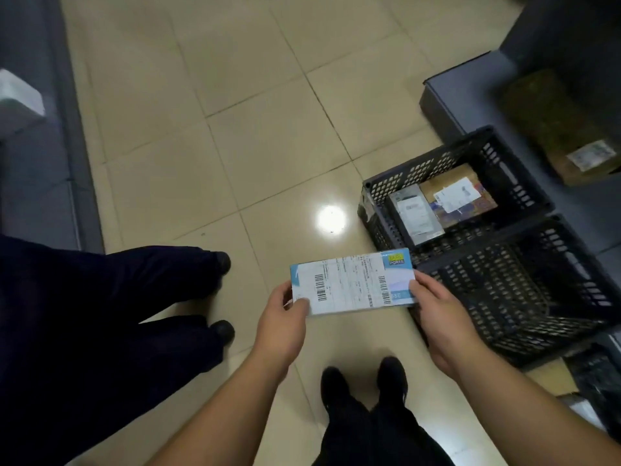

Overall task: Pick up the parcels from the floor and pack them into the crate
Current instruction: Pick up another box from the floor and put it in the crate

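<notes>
A flat light-blue and white parcel (353,284) with barcode labels is held level above the tiled floor, just left of the crates. My left hand (282,317) grips its left end, thumb on top. My right hand (437,314) holds its right end, fingers curled under. A black slotted crate (433,166) stands on the floor to the right and holds a grey parcel (415,213) and a brown cardboard parcel (460,196). A second black crate (537,287), nearer to me, has nothing visible in it.
Another person's dark trouser legs and shoes (215,294) stand at the left. My own shoes (363,385) are at the bottom. Grey shelving (470,105) with a brown box (571,139) runs along the right. A grey unit (40,129) lines the left.
</notes>
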A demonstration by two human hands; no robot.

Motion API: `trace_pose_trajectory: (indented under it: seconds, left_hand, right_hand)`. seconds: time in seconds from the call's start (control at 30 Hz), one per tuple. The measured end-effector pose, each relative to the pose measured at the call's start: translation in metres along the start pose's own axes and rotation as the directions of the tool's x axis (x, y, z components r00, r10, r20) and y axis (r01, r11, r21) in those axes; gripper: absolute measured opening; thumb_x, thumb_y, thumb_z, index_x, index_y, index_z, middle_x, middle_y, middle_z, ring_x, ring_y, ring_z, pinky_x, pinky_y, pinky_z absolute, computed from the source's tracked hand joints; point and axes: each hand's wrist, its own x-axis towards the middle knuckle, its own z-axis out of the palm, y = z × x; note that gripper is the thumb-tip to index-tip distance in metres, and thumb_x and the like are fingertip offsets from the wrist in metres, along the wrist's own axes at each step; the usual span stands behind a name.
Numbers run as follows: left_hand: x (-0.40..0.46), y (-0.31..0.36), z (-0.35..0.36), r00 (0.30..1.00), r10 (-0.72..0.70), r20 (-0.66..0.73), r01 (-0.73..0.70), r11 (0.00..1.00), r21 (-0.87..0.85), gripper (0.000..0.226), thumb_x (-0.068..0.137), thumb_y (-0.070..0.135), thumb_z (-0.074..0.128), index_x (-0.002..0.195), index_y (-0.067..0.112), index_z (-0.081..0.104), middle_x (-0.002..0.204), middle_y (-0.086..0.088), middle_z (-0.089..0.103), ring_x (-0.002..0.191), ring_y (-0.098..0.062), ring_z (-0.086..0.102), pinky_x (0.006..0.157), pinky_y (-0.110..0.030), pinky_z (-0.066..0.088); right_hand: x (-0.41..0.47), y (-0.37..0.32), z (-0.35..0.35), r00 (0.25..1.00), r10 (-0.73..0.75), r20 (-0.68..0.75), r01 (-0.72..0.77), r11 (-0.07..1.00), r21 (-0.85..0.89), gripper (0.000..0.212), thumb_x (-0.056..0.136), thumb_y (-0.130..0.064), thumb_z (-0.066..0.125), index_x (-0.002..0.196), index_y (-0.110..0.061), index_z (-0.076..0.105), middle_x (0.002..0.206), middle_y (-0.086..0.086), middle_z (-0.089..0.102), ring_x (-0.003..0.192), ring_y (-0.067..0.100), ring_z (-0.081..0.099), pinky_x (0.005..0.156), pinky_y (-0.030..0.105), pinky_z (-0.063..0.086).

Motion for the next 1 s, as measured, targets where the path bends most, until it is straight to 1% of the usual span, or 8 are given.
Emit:
trace_pose_trajectory:
  seconds: [0.13,0.23,0.33,0.47,0.7,0.87,0.93,1.0]
  left_hand:
    - [0.024,0.007,-0.013,0.999,-0.04,-0.025,0.039,0.999,-0.037,0.044,0.097,0.016,0.052,0.136,0.034,0.052,0.122,0.015,0.067,0.102,0.005,0.059,0.08,-0.024,0.047]
    - [0.048,0.018,-0.017,0.997,-0.068,-0.038,0.066,0.996,-0.06,0.048,0.096,0.015,0.053,0.141,0.031,0.05,0.121,0.016,0.067,0.106,0.002,0.062,0.091,-0.029,0.049]
    - [0.074,0.039,-0.019,0.995,-0.083,-0.055,0.078,0.993,-0.085,0.047,0.097,0.014,0.053,0.141,0.03,0.05,0.119,0.017,0.066,0.104,0.005,0.06,0.079,-0.021,0.047]
    - [0.115,0.073,-0.019,0.992,-0.092,-0.082,0.085,0.993,-0.088,0.046,0.096,0.014,0.053,0.139,0.029,0.053,0.114,0.02,0.067,0.099,0.009,0.059,0.073,-0.015,0.043]
    - [0.173,0.119,-0.022,0.991,-0.104,-0.085,0.098,0.993,-0.069,0.047,0.097,0.013,0.053,0.141,0.03,0.05,0.11,0.022,0.066,0.095,0.009,0.06,0.064,-0.011,0.043]
    - [0.22,0.146,-0.018,0.995,-0.087,-0.04,0.088,0.996,0.025,0.043,0.098,0.011,0.051,0.135,0.032,0.051,0.101,0.028,0.064,0.085,0.016,0.06,0.057,-0.002,0.042]
    - [0.242,0.156,-0.012,0.997,-0.076,-0.001,0.076,0.995,0.067,0.04,0.097,0.009,0.052,0.13,0.033,0.053,0.106,0.025,0.066,0.078,0.022,0.06,0.056,0.001,0.041]
    - [0.263,0.167,-0.004,0.996,-0.065,0.054,0.059,0.992,0.113,0.042,0.095,0.008,0.053,0.129,0.031,0.055,0.112,0.022,0.067,0.08,0.022,0.061,0.057,-0.001,0.041]
  right_hand:
    - [0.022,-0.02,0.028,0.999,0.008,0.047,-0.005,0.998,-0.067,0.027,0.102,-0.031,0.052,0.098,-0.051,0.07,0.103,-0.01,0.077,0.107,0.017,0.07,0.103,0.049,0.05]
    - [0.046,-0.041,0.046,0.998,-0.003,0.06,0.01,0.993,-0.12,0.025,0.103,-0.032,0.051,0.116,-0.046,0.067,0.106,-0.008,0.076,0.108,0.016,0.069,0.104,0.049,0.05]
    - [0.072,-0.066,0.065,0.997,-0.001,0.08,0.013,0.988,-0.153,0.029,0.105,-0.029,0.05,0.129,-0.036,0.062,0.107,-0.005,0.074,0.106,0.016,0.069,0.102,0.047,0.052]
    - [0.11,-0.097,0.086,0.994,0.002,0.113,0.024,0.973,-0.228,0.025,0.105,-0.031,0.05,0.125,-0.041,0.062,0.108,-0.007,0.073,0.106,0.015,0.067,0.102,0.049,0.051]
    - [0.165,-0.141,0.113,0.99,0.047,0.134,-0.007,0.959,-0.283,0.029,0.105,-0.026,0.049,0.131,-0.032,0.061,0.108,-0.005,0.072,0.105,0.016,0.067,0.101,0.046,0.052]
    - [0.2,-0.149,0.125,0.995,0.077,0.068,-0.055,0.958,-0.281,0.029,0.104,-0.028,0.05,0.129,-0.039,0.061,0.112,-0.006,0.072,0.105,0.015,0.068,0.097,0.046,0.055]
    - [0.214,-0.151,0.126,0.996,0.084,0.026,-0.074,0.962,-0.264,0.026,0.104,-0.025,0.05,0.121,-0.039,0.063,0.112,-0.004,0.072,0.101,0.014,0.069,0.091,0.041,0.057]
    - [0.227,-0.153,0.125,0.996,0.089,-0.03,-0.094,0.966,-0.24,0.023,0.103,-0.019,0.051,0.113,-0.037,0.062,0.105,-0.006,0.071,0.092,0.008,0.068,0.073,0.028,0.055]
